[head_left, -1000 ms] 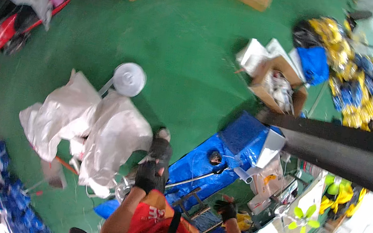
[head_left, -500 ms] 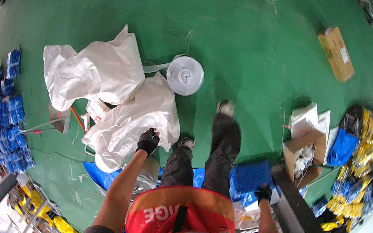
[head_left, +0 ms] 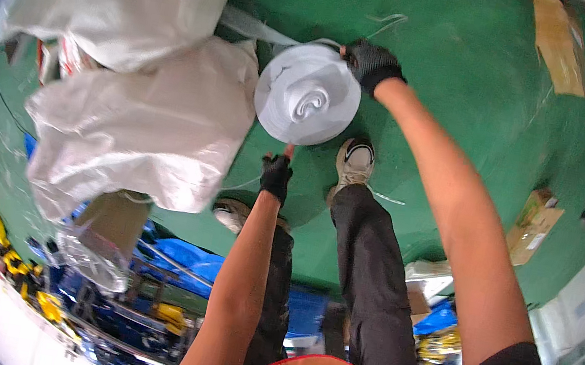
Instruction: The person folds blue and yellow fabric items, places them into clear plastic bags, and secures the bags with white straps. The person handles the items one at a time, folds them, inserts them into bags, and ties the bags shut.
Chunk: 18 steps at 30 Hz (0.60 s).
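the right hand [head_left: 369, 61], in a dark fingerless glove, is closed over the upper right rim of a white roll [head_left: 308, 95] of flat strap material. the roll faces the camera with its round end, and a spiral of loose strap shows at its centre. the roll sits above the green floor [head_left: 466, 72], in front of the person's feet; whether its lower edge rests on the floor cannot be told. a strip of pale strap runs from the top of the roll toward the left, behind the sacks.

the left hand [head_left: 277, 174], also gloved, is just below the roll's lower edge. its fingers are curled, with one fingertip pointing up at the rim; contact with the roll cannot be confirmed, and it holds nothing that can be seen.

left of the roll lie two large white woven sacks [head_left: 139, 126], one above the other, the lower one touching the roll's left side. a light shoe [head_left: 355, 160] stands directly below the roll, and a second shoe [head_left: 231, 213] is set further left, beside the lower sack. a flat cardboard piece [head_left: 560, 42] lies on the floor at upper right, well apart from the roll. a small cardboard box [head_left: 533, 223] sits near the right edge.
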Motion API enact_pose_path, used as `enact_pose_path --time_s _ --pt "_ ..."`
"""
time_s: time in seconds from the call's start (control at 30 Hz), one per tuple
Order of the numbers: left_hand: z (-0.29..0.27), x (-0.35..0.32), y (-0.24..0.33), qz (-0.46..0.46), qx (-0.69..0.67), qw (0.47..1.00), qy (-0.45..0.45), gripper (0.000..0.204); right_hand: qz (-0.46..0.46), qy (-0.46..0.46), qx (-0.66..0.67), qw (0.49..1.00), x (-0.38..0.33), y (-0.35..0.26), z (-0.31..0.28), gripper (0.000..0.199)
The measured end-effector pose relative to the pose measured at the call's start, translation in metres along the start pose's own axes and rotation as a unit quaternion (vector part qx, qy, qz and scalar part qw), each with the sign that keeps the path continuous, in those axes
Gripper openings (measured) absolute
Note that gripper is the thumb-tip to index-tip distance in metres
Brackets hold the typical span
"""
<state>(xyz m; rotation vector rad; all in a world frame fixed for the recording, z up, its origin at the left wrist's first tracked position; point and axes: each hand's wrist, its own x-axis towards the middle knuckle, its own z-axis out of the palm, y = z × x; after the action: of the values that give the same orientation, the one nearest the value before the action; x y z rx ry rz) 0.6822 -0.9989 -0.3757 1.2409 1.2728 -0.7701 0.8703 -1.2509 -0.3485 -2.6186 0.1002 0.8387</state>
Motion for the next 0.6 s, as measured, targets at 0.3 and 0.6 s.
enact_pose_path --time_s 0.3,0.6 --pt "0.047 0.05 0.009 0.039 -0.084 0.995 0.032 0.103 -0.008 -0.06 0.052 0.997 0.059 0.0 0.063 0.077" --pt "0.025 0.008 0.024 0.072 0.037 0.987 -0.138 0.118 0.139 -0.199 0.22 0.945 -0.082 -0.004 -0.006 0.071"
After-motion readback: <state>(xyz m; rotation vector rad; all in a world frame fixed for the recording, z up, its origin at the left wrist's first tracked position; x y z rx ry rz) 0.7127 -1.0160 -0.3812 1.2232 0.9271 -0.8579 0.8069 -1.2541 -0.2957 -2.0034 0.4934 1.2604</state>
